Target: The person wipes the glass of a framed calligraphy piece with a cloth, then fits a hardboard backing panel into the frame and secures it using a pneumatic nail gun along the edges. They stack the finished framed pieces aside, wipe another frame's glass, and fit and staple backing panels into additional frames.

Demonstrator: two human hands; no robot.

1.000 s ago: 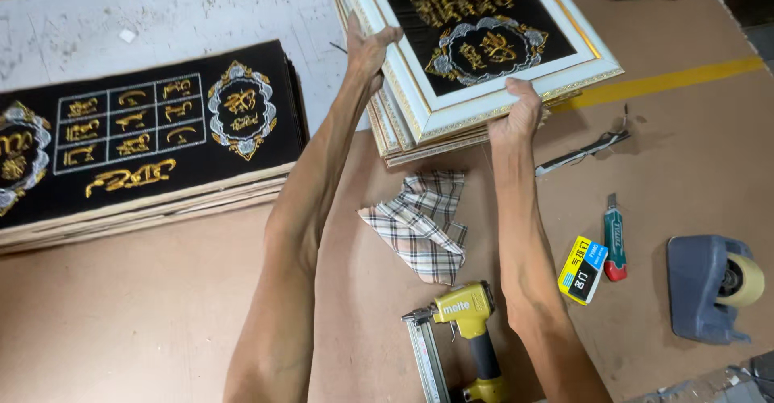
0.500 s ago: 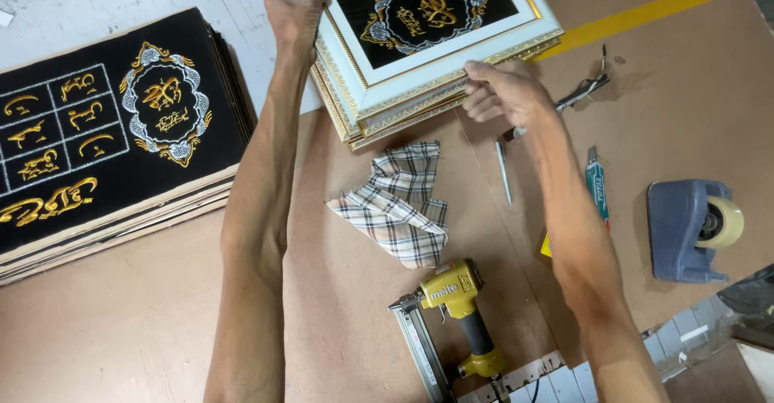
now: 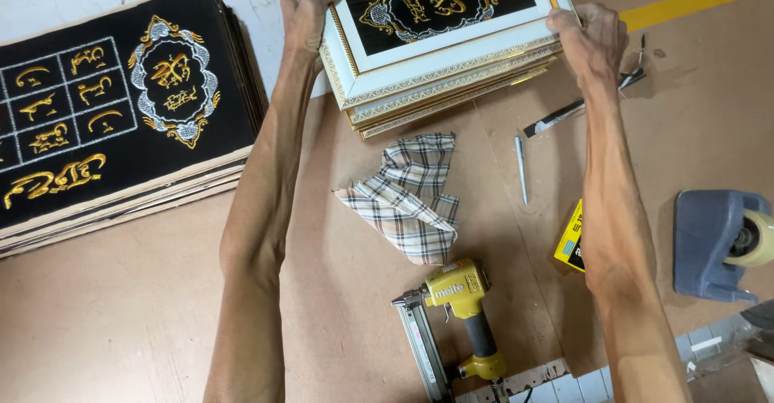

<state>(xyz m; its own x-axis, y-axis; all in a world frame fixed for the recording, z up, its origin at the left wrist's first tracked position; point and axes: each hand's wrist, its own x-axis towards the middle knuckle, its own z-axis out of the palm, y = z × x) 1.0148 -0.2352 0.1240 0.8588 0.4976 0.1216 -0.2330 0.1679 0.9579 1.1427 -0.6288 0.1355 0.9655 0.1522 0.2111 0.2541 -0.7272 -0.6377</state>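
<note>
**White-and-gold frame gripped at both near corners**

Yellow shows first, closest to me: the nail gun (image 3: 461,302) lies on the brown worktop (image 3: 121,314), nose pointing toward the lower edge of the view. Just beyond it sits a crumpled checked cloth (image 3: 411,193), between my two forearms. To my right I see a yellow box (image 3: 569,238) half hidden by my right arm, and well out by the right edge a blue tape dispenser (image 3: 713,238). A slim pen (image 3: 521,168) lies between the cloth and my right arm.

Farther out, my left hand (image 3: 305,12) is closed around the left edge of the top framed picture (image 3: 439,16), fingers curled over the moulding. My right hand (image 3: 590,40) clamps the frame's near right corner, thumb underneath as far as I can tell. That frame rests on a stack of similar frames (image 3: 451,101). Off to the left, well apart, lies a pile of black panels with gold embroidery (image 3: 105,121).
</note>
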